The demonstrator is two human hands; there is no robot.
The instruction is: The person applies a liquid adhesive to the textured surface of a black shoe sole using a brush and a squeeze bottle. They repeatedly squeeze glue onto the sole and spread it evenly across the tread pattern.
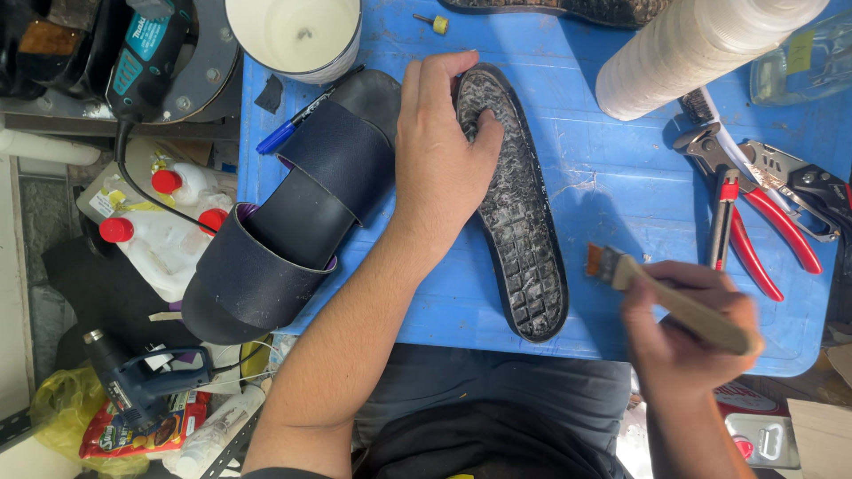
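A black rubber shoe sole (524, 239) lies tread-up on the blue table (621, 186), its grid pattern coated in greyish glue. My left hand (439, 160) presses down on the sole's far end, thumb on the tread. Held in my right hand (688, 328) is a wooden-handled brush (661, 297), its orange bristles pointing left, a little off the sole's near right side. A dark navy two-strap sandal (284, 222) lies left of my left hand, hanging over the table's left edge.
A white tub (293, 35) and a blue marker (297, 120) sit at the back left. A big white roll (692, 49) lies at the back right, with red-handled pliers (754, 231) below it. Glue bottles with red caps (151, 222) and power tools (142, 372) crowd the floor on the left.
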